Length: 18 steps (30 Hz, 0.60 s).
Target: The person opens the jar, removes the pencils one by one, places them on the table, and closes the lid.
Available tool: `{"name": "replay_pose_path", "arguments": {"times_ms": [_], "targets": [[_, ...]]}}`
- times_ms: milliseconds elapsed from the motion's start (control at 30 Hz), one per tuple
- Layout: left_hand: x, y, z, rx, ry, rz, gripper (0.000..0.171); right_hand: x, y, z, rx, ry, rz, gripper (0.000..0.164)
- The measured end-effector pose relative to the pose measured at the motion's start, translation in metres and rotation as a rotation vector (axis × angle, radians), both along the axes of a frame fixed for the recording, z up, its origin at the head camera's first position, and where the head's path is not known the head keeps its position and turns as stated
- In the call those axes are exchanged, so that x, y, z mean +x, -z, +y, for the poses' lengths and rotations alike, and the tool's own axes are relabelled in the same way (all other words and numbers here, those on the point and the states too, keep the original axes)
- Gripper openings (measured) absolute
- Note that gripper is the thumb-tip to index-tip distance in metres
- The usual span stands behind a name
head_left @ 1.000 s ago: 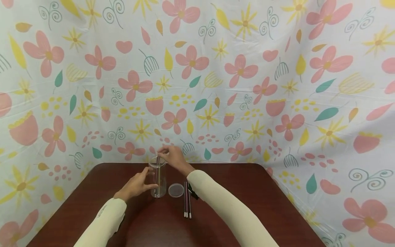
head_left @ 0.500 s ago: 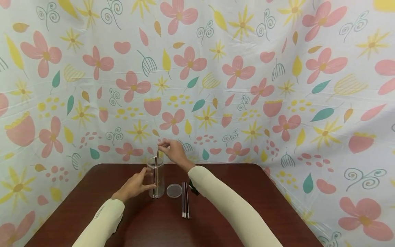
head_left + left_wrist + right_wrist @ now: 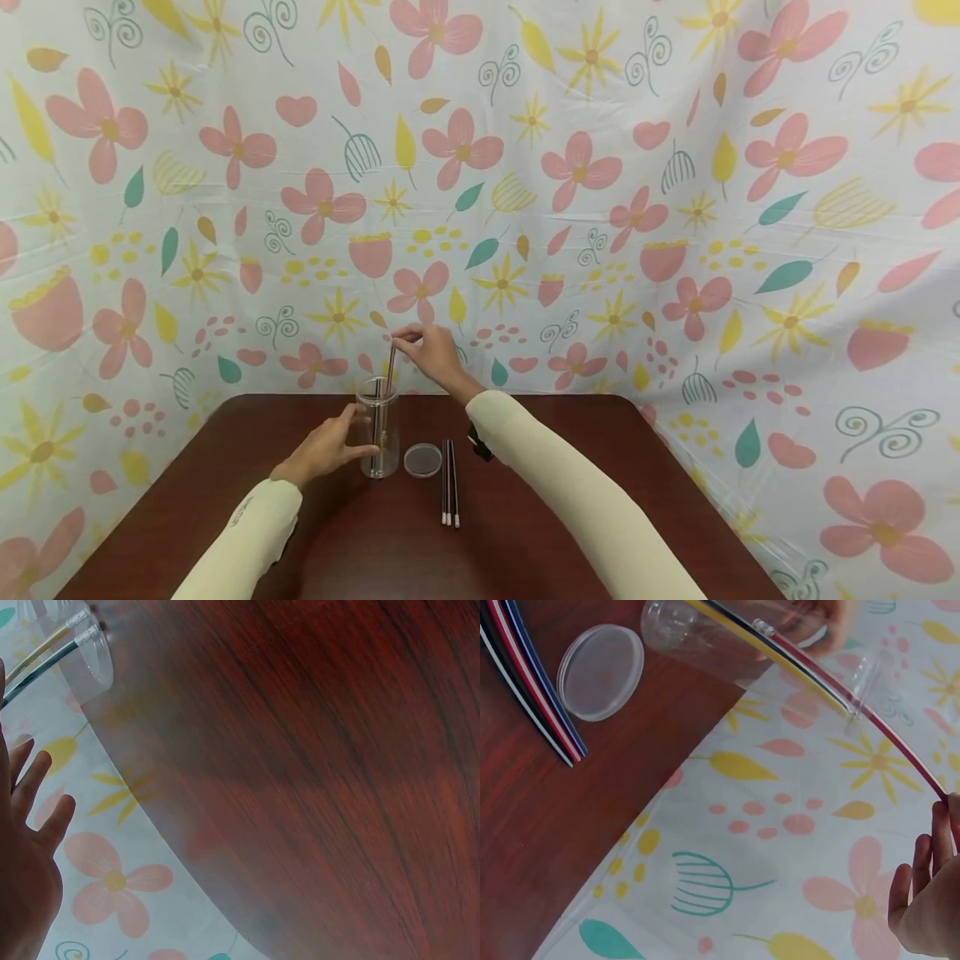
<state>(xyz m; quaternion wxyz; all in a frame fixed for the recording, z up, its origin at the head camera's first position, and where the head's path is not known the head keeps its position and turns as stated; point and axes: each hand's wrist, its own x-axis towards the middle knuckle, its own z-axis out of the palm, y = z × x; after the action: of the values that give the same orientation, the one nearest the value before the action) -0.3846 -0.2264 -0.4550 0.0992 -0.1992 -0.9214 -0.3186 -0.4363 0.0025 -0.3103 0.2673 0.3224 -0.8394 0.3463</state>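
A clear plastic jar (image 3: 390,457) stands uncapped on the table. My left hand (image 3: 324,450) holds its side, thumb across the front and fingers spread toward the far side. My right hand (image 3: 437,354) pinches the top end of a slim red pencil (image 3: 904,746) above the jar's mouth. The pencil leans right, with its lower, pale-tipped end still inside the jar. A yellow pencil (image 3: 36,654) and a dark pencil (image 3: 45,664) stand in the jar too, their pale ends at the bottom.
A round clear lid (image 3: 423,460) lies just right of the jar. Beside it, several pencils (image 3: 450,483) lie side by side on the dark red table (image 3: 360,550), white ends toward me. A flower-print cloth (image 3: 480,200) hangs behind the table.
My right hand has risen and shifted slightly right, drawing the pencil upward so more of it shows above the jar. The left hand stays at the jar.
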Motion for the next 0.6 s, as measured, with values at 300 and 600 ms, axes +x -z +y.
{"name": "replay_pose_path", "arguments": {"times_ms": [300, 600], "targets": [[-0.002, 0.001, 0.001, -0.001, 0.001, -0.002, 0.070, -0.001, -0.017, 0.010, -0.024, 0.030, 0.021, 0.019], [-0.002, 0.002, 0.001, -0.005, -0.003, 0.002, 0.070, -0.003, -0.029, 0.021, -0.041, 0.030, 0.033, 0.018]]}}
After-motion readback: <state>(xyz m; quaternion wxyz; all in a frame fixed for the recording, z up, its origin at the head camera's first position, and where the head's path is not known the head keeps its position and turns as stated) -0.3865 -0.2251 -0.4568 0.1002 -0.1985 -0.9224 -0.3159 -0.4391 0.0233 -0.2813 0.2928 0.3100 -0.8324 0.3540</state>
